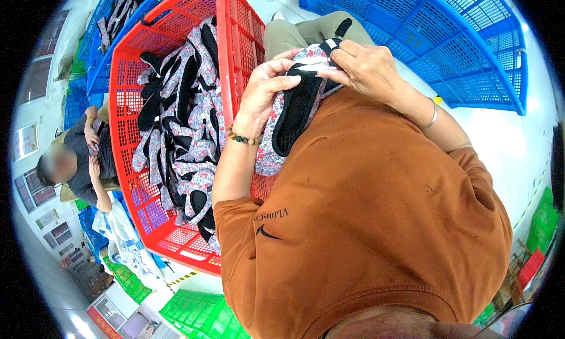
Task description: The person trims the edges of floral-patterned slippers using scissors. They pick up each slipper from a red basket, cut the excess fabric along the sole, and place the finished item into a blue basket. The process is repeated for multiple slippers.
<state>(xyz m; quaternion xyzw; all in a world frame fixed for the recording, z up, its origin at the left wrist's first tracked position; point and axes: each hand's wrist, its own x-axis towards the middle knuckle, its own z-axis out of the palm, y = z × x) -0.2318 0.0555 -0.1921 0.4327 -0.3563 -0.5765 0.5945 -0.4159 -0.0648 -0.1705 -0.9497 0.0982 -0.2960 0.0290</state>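
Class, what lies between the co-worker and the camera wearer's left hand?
In the head view, a red basket holding floral and black pieces lies between the co-worker and the left hand.

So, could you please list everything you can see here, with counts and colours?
Red crate: one, red, left of the person
Patterned pieces: many, floral with black, heaped in that crate
Held piece: one, floral with black, between the hands
Blue crates: several, blue, upper right and left
Green crates: several, green, lower left and right edge
White bag: at least one, whitish, left
Co-worker: one, dark clothing, far left
Bead bracelet: one, brownish, left wrist
Bangle: one, silver, right wrist
Shirt: one, orange-brown, on the person
Trousers: one pair, khaki, top centre
Left hand: one, bare, gripping the held piece
Right hand: one, bare, pinching its upper end
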